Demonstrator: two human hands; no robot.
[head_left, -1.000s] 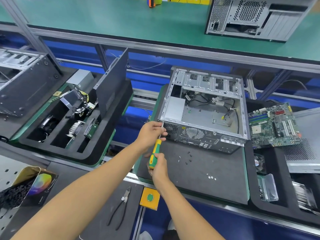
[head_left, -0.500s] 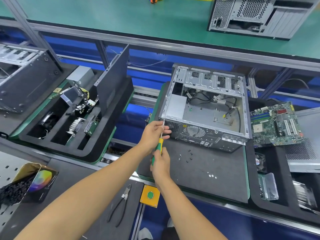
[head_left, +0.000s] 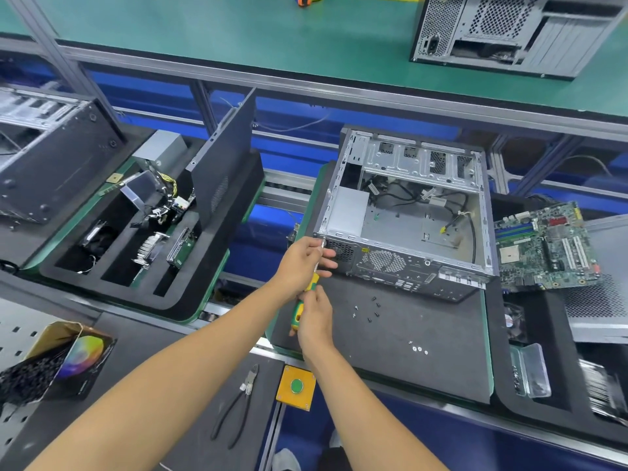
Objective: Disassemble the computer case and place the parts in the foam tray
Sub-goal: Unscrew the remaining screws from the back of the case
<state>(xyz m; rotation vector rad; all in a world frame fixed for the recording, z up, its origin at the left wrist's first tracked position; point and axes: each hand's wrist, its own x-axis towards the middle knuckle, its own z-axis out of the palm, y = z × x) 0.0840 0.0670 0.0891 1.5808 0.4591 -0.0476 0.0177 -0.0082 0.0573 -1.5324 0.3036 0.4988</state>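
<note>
The left hand (head_left: 300, 263) covers the screwdriver (head_left: 303, 300) shaft, so the tip at the case (head_left: 404, 215) corner is hidden. The right hand (head_left: 314, 321) hides the handle's lower end. The screws (head_left: 372, 309) are too small to tell apart. The right tray (head_left: 503, 385) runs blurred off the edge.

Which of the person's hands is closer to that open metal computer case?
Left. The left hand grips the screwdriver shaft right at the computer case near corner; the right hand holds the handle lower down, farther from it.
</note>
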